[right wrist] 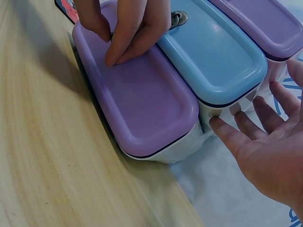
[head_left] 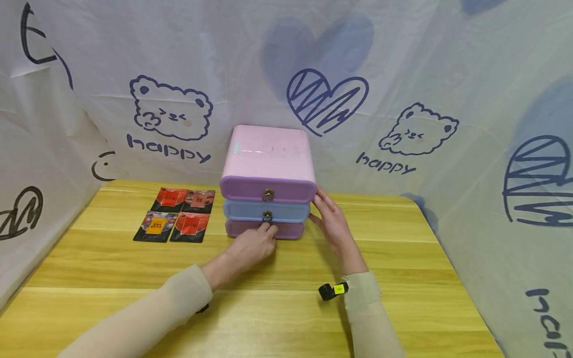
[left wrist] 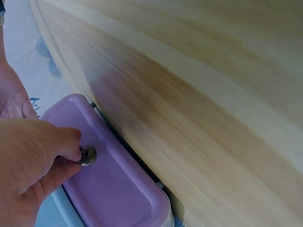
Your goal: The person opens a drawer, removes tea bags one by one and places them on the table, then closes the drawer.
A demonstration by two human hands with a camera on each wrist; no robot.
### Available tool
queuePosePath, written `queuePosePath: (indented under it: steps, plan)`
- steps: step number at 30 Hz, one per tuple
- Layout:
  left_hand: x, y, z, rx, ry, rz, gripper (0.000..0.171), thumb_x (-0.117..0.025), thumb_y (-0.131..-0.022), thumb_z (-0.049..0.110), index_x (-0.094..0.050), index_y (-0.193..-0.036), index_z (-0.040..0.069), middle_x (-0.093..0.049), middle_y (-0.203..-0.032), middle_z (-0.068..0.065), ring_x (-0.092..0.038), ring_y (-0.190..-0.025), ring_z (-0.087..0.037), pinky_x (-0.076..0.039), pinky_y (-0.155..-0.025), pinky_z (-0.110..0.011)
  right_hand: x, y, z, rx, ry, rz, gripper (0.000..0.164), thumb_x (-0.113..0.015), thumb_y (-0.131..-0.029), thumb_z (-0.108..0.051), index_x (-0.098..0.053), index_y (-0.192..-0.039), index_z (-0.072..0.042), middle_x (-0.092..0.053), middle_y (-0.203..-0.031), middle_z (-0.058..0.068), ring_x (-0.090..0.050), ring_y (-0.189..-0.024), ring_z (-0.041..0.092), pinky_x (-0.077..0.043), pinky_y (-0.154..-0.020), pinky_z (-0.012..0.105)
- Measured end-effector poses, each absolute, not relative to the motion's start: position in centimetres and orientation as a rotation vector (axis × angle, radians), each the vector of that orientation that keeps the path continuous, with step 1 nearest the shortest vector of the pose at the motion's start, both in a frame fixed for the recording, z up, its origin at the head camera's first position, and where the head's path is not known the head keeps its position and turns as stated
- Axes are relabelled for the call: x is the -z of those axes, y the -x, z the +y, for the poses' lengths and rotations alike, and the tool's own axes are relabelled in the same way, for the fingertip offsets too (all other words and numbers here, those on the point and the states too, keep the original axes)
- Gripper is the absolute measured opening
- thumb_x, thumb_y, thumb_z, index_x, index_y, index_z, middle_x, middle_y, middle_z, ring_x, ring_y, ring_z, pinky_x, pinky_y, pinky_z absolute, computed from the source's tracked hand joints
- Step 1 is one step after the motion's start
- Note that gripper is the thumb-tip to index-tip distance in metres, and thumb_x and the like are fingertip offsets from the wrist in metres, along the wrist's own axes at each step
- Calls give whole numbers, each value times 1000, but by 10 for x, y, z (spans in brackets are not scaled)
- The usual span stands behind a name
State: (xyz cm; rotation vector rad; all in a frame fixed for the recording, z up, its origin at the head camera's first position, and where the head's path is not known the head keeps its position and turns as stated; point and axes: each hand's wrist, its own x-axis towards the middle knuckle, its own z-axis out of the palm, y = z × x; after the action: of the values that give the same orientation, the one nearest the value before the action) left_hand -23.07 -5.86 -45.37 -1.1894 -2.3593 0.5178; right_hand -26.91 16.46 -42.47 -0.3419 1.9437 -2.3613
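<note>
A small three-drawer cabinet (head_left: 270,151) with a pink top stands by the back curtain. Its drawer fronts are purple on top, blue in the middle (head_left: 241,211) and purple at the bottom (head_left: 291,230). Thumb and finger of my left hand (head_left: 252,246) pinch the metal ring pull (left wrist: 89,156) of the bottom drawer. That drawer front sits about in line with the others. My right hand (right wrist: 270,146) has its fingers spread and loosely bent, with fingertips against the cabinet's right side.
Several dark packets with red and yellow labels (head_left: 192,226) lie in two rows left of the cabinet. Beneath everything is a wood-grain table (head_left: 277,318). A white curtain (head_left: 250,44) with hearts and bears hangs behind and at both sides.
</note>
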Motion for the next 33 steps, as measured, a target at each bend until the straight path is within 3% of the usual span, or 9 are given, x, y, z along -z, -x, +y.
queuePosePath:
  steps: [33]
  plan:
    - [449,206,-66,-333,1254,-2418,13,-60,-79,-1,-66,-88,7,-53,-100,-10,-46,-84,-19,-49,-50,-23,426,270,164,2346,328,1975,52,-54,-88,-39,-43,-135,-21,-37,-141,-2,-33,-123,10,-35,-100,48]
